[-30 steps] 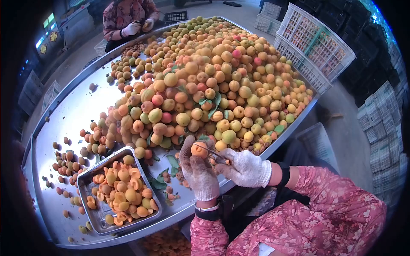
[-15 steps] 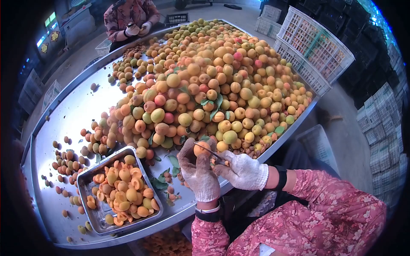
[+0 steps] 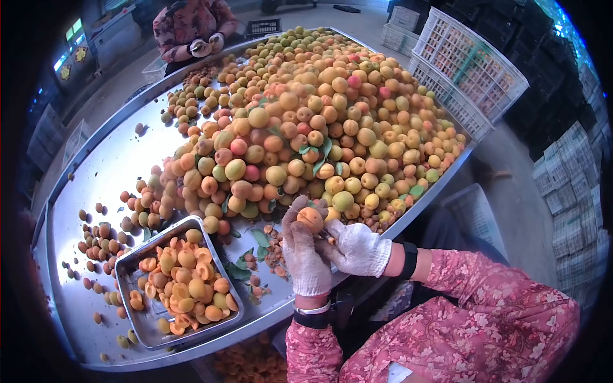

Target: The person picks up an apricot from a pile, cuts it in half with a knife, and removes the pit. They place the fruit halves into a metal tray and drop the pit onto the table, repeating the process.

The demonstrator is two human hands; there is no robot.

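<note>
My left hand [image 3: 305, 258], in a soiled white glove, is closed around an orange apricot [image 3: 310, 219] held up near the table's front edge. Beside it, my right hand [image 3: 363, 250], also gloved, grips a small knife [image 3: 331, 240]; only a bit of it shows between the fingers, and the blade is mostly hidden. The hands touch each other close to the fruit. Beyond them rises a large heap of whole apricots [image 3: 377, 150]. To their left, a metal tray [image 3: 142, 319] holds halved apricots [image 3: 185, 281].
The metal table [image 3: 121, 159] has a raised rim. Leaves [image 3: 260, 237] and fruit scraps lie beside the tray. White plastic crates [image 3: 469, 64] stand at the right, with more stacked behind. Across the table is a co-worker [image 3: 191, 29] in gloves. Below the front edge are more cut apricots [image 3: 249, 364].
The knife blade, seen across the apricot before, is now mostly hidden. My right hand has moved left and closer to my left hand, and the apricot has turned slightly.
</note>
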